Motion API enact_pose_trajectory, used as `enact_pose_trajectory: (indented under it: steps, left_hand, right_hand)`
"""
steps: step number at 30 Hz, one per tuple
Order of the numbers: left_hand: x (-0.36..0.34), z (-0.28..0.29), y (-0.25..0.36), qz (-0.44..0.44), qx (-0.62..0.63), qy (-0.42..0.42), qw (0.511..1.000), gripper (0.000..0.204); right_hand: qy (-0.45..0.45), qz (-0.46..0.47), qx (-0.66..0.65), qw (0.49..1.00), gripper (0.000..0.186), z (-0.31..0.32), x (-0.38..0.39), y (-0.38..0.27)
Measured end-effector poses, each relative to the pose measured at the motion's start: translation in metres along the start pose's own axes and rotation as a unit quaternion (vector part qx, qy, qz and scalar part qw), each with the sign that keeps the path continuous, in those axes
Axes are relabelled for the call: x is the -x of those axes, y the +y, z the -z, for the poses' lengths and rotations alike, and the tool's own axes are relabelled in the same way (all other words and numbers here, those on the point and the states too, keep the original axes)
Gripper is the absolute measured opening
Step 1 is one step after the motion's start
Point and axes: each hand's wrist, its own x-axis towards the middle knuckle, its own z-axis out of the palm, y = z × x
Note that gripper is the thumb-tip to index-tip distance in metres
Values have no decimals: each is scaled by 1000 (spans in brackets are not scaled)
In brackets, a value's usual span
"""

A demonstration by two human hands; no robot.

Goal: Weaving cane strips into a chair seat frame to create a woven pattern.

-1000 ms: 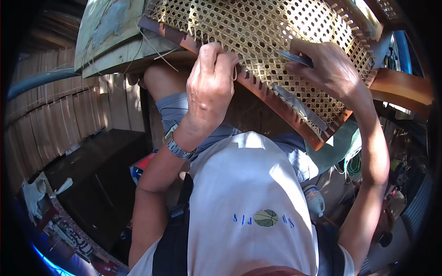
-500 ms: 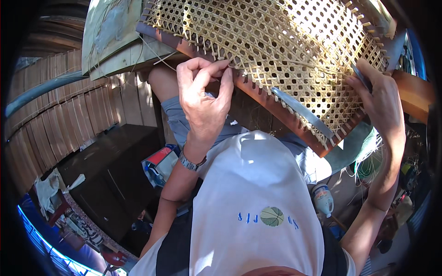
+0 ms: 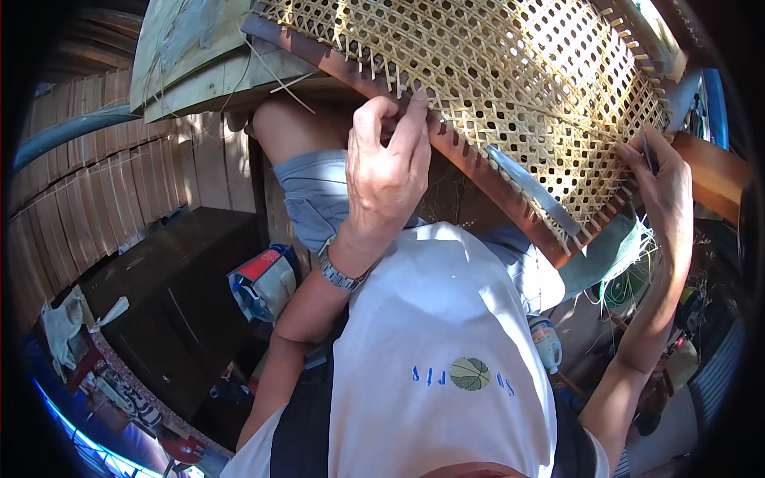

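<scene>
A woven cane panel [image 3: 494, 72] in a reddish-brown wooden frame [image 3: 470, 163] lies tilted across my lap, with short cane ends sticking out along its edges. My left hand [image 3: 386, 171] is closed at the near edge of the frame, thumb and finger pinched by the cane ends. Whatever lies between those fingertips is hidden. At the panel's right side, my right hand [image 3: 665, 179] is closed round a thin grey metal tool [image 3: 649, 151], its fingertips touching the weave. A curved flat metal strip [image 3: 534, 191] rests on the cane near the lower corner, between my hands.
A pale wooden board [image 3: 191, 68] stands at upper left, loose cane strands hanging by it. Below are a dark cabinet [image 3: 171, 295] and a red, white and blue package [image 3: 263, 283]. Loose fibres [image 3: 629, 263] and a white bottle [image 3: 546, 342] are at lower right.
My left hand has slid a little to the right along the frame edge. My right hand has dropped slightly and turned, so the metal tool stands more upright. The view has shifted slightly.
</scene>
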Motion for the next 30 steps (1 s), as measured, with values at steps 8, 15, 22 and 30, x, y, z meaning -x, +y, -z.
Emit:
enact_pose_trajectory:
  steps: [8, 15, 22, 30]
  left_hand:
    - [-5, 18, -11, -39, 21, -38, 998, 34]
    - [-38, 19, -25, -28, 158, 15, 987, 28]
    - [-59, 30, -29, -179, 32, -41, 983, 15]
    - [-76, 49, -28, -114, 108, -172, 972, 9]
  right_hand:
    - [43, 23, 10, 999, 22, -3, 14, -2]
    - [53, 56, 77, 994, 21, -6, 20, 2]
    - [323, 65, 66, 942, 31, 1, 50, -8]
    - [243, 114, -117, 956, 14, -59, 84, -54]
